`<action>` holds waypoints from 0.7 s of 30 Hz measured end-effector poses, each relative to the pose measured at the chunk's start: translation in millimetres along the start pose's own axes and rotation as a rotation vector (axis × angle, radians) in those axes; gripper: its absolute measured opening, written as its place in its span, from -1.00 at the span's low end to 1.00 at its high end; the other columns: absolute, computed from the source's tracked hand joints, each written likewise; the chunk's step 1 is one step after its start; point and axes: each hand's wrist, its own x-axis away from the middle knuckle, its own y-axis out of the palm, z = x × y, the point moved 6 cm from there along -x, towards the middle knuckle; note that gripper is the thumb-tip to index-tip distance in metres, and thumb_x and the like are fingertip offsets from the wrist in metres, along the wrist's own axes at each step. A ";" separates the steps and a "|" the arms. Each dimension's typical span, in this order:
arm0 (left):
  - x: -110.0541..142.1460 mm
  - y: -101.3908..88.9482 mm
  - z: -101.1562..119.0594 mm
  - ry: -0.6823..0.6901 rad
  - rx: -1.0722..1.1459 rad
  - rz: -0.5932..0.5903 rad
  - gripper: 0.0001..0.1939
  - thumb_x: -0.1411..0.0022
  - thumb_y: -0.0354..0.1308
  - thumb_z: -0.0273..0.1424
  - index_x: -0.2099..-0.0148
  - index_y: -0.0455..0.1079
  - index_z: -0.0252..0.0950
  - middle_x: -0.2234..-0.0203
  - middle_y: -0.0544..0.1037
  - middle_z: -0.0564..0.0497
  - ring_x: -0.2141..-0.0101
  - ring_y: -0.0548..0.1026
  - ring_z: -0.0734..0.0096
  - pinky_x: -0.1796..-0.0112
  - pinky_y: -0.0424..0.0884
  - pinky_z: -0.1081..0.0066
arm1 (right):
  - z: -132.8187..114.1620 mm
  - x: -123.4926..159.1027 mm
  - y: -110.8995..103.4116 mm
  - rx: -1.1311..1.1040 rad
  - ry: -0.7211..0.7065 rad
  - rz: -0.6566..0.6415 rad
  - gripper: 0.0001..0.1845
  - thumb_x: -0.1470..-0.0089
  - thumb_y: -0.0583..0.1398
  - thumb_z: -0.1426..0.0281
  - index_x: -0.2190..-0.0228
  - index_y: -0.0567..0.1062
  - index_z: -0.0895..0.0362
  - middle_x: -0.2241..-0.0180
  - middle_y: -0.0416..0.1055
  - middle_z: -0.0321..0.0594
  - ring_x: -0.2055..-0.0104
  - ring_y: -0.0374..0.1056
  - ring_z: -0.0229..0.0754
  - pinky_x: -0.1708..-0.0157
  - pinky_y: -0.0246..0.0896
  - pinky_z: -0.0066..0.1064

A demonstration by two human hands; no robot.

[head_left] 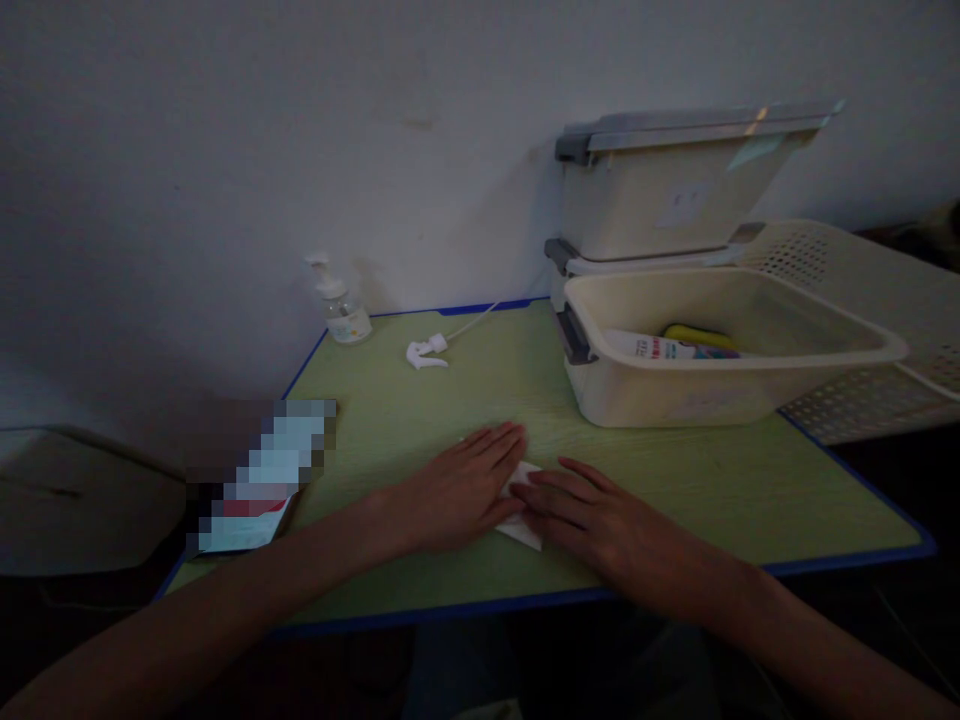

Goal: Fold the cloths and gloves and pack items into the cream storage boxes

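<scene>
A small white folded sheet [523, 532], paper or tissue, lies flat near the front middle of the table. My left hand [465, 490] rests across its left part, fingers stretched out and close together. From the other side my right hand [589, 510] touches the sheet with its fingertips, fingers extended and a little apart. Much of the sheet is hidden under both hands. Beyond them a white spray trigger head [429, 350] with a thin tube lies on the tabletop.
The green table [390, 420] has a blue edge. A phone-like device [262, 490], blurred, stands at left. A pump bottle [346, 318] is at the back left. On the right sit a cream bin [675, 390] with packets inside, a lidded box [637, 200] and a perforated basket [885, 290].
</scene>
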 end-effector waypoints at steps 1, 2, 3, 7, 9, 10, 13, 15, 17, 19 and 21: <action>1.5 6.5 -2.5 0.003 0.021 -0.016 -0.41 -0.30 -0.15 -0.25 -0.25 -0.07 -0.52 -0.23 0.01 -0.26 -0.23 -0.04 0.21 -0.17 -0.05 0.27 | -0.3 1.4 -0.4 0.007 0.003 0.006 -0.56 -0.15 0.00 0.53 -0.08 0.26 0.19 -0.13 0.20 -0.11 -0.17 0.08 -0.07 -0.17 -0.08 -0.05; 3.4 11.1 -4.7 0.003 0.037 -0.019 -0.39 -0.30 -0.15 -0.23 -0.27 -0.12 -0.49 -0.25 -0.04 -0.24 -0.24 -0.08 0.22 -0.18 -0.08 0.26 | -0.5 3.4 -0.5 0.011 0.002 0.009 -0.55 -0.14 0.00 0.53 -0.08 0.26 0.19 -0.14 0.19 -0.12 -0.17 0.08 -0.08 -0.17 -0.07 -0.06; 5.2 13.9 -6.4 0.001 0.048 -0.012 -0.37 -0.29 -0.15 -0.22 -0.28 -0.16 -0.46 -0.26 -0.09 -0.21 -0.25 -0.12 0.21 -0.19 -0.10 0.24 | -0.3 6.0 -1.0 0.013 0.000 0.012 -0.54 -0.12 0.02 0.54 -0.08 0.26 0.18 -0.14 0.19 -0.14 -0.18 0.07 -0.09 -0.17 -0.06 -0.08; 8.6 15.1 -7.4 -0.002 0.089 0.031 -0.36 -0.29 -0.17 -0.18 -0.30 -0.20 -0.38 -0.27 -0.14 -0.19 -0.25 -0.20 0.18 -0.19 -0.12 0.19 | -0.7 16.5 -8.0 0.024 -0.019 0.031 -0.51 -0.05 0.06 0.57 -0.05 0.30 0.12 -0.11 0.24 -0.21 -0.18 0.09 -0.12 -0.17 -0.03 -0.13; 8.3 13.8 -6.8 -0.006 0.119 0.041 -0.36 -0.29 -0.16 -0.18 -0.29 -0.18 -0.39 -0.27 -0.12 -0.20 -0.25 -0.19 0.17 -0.19 -0.10 0.18 | -1.8 16.7 -18.4 0.025 0.013 0.108 -0.50 -0.04 0.02 0.62 -0.03 0.33 0.13 -0.07 0.30 -0.20 -0.15 0.14 -0.17 -0.17 0.00 -0.19; 8.1 13.1 -6.6 -0.008 0.134 0.047 -0.36 -0.28 -0.15 -0.18 -0.29 -0.16 -0.40 -0.26 -0.11 -0.21 -0.25 -0.18 0.17 -0.19 -0.10 0.17 | -2.5 14.6 -24.2 0.019 0.046 0.160 -0.49 -0.04 -0.01 0.63 -0.04 0.32 0.16 -0.07 0.30 -0.17 -0.14 0.15 -0.19 -0.16 0.02 -0.23; 7.5 11.4 -5.2 0.007 0.168 0.072 -0.37 -0.26 -0.10 -0.22 -0.28 -0.11 -0.42 -0.25 -0.04 -0.23 -0.25 -0.14 0.18 -0.19 -0.09 0.17 | -4.9 -0.5 -33.9 -0.023 0.170 0.271 -0.46 -0.10 -0.01 0.52 -0.14 0.15 0.31 -0.16 0.13 -0.01 -0.21 0.02 -0.16 -0.15 0.05 -0.28; 7.4 10.6 -3.5 0.026 0.173 0.098 -0.39 -0.25 -0.09 -0.28 -0.27 -0.09 -0.42 -0.24 0.02 -0.20 -0.24 -0.11 0.22 -0.20 -0.09 0.19 | -8.3 -16.0 -28.1 -0.053 0.195 0.239 -0.31 -0.11 0.08 0.33 -0.18 0.01 0.41 -0.22 -0.07 0.11 -0.26 -0.15 -0.06 -0.17 -0.01 -0.23; 7.0 10.8 -2.4 0.028 0.165 0.112 -0.39 -0.24 -0.09 -0.33 -0.27 -0.11 -0.43 -0.23 0.04 -0.19 -0.24 -0.09 0.24 -0.20 -0.10 0.22 | -11.9 -30.3 -15.7 -0.082 0.171 0.163 -0.10 -0.03 0.14 0.14 -0.18 -0.05 0.48 -0.24 -0.20 0.19 -0.28 -0.30 0.02 -0.19 -0.10 -0.18; 6.0 12.8 -2.6 0.007 0.151 0.090 -0.37 -0.23 -0.10 -0.36 -0.28 -0.17 -0.46 -0.24 -0.01 -0.22 -0.25 -0.11 0.26 -0.20 -0.10 0.23 | -12.8 -39.2 -1.7 -0.107 0.158 0.089 0.02 0.04 0.18 0.06 -0.17 -0.06 0.52 -0.24 -0.27 0.23 -0.28 -0.38 0.06 -0.21 -0.16 -0.15; 5.1 15.2 -3.2 -0.014 0.145 0.043 -0.35 -0.23 -0.12 -0.35 -0.29 -0.22 -0.49 -0.25 -0.07 -0.25 -0.25 -0.14 0.27 -0.20 -0.11 0.24 | -10.9 -42.3 9.4 -0.128 0.175 0.048 0.06 0.09 0.22 0.06 -0.17 -0.07 0.52 -0.24 -0.30 0.23 -0.28 -0.41 0.08 -0.21 -0.18 -0.15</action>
